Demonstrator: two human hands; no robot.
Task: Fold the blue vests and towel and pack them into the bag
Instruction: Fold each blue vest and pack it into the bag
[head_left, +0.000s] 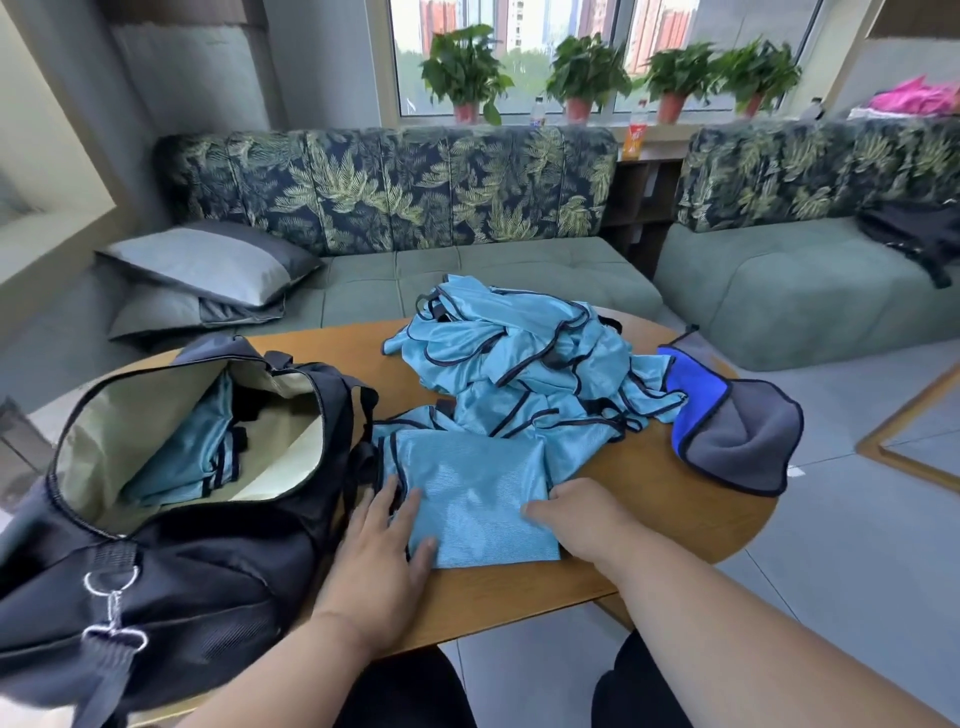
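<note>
Folded shiny light-blue mesh vest (475, 499) lies on the oval wooden worktop (649, 478) beside the open black duffel bag (171, 545). Left hand (382, 545) presses it flat; right hand (582, 519) apparently pinches its edge. The slippery fold may spring open when lifted.

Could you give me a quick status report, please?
Left hand flat, right hand gripping folded vest. Bag open. Vest pile, towel waiting.
</note>
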